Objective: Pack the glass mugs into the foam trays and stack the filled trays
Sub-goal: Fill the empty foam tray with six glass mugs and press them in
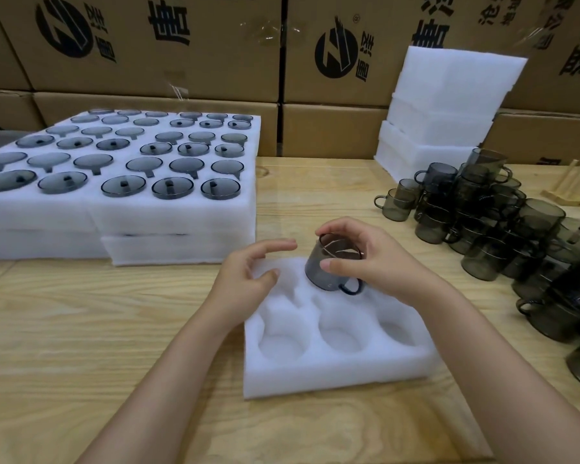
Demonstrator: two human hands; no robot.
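Observation:
A white foam tray [332,373] with several round pockets lies on the wooden table in front of me. My right hand [375,262] grips a smoky grey glass mug [322,269] by its rim, tilted over a far pocket of the tray, its handle pointing toward me on the right. My left hand [248,279] rests on the tray's far left corner with relaxed fingers, holding nothing. A heap of loose grey glass mugs [503,229] stands at the right.
Stacked foam trays filled with glass lids [124,169] sit at the left rear. A pile of plain foam trays [442,105] stands at the back right. Cardboard boxes [168,45] wall off the far side. A wooden rack [576,185] lies at the far right.

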